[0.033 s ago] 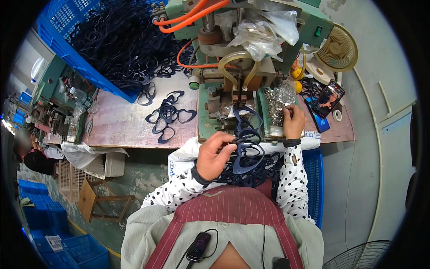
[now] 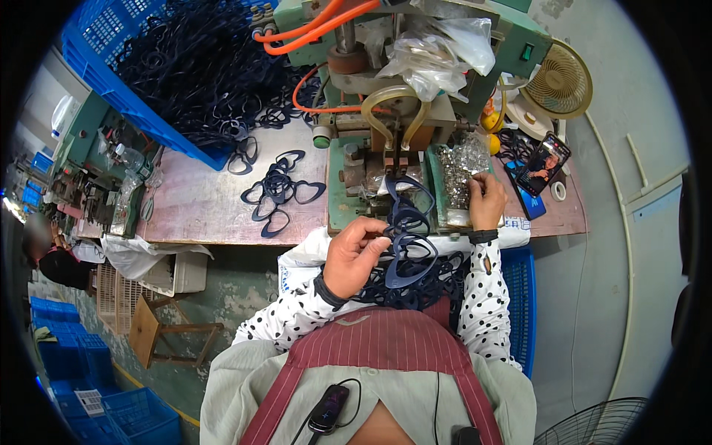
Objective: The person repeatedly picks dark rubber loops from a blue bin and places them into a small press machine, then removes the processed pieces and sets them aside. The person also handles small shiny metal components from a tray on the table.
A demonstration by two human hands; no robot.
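My left hand (image 2: 352,256) pinches a chain of dark navy looped pieces (image 2: 411,256), flat and flexible-looking. The chain's far end reaches up to the jaws (image 2: 395,162) of a green press machine (image 2: 337,196). My right hand (image 2: 486,200) is at the right side of a green tray filled with small shiny metal parts (image 2: 455,178). Its thumb and fingers are closed together, and whatever they hold is too small to see. More navy loops (image 2: 386,293) lie heaped on my lap, below the left hand.
A small pile of navy loops (image 2: 278,185) lies on the table (image 2: 200,204) to the left. Behind it a blue crate (image 2: 141,111) overflows with more. At right are a lit phone (image 2: 544,165), a tape roll (image 2: 558,191) and a fan (image 2: 558,80). A wooden stool (image 2: 152,330) stands left.
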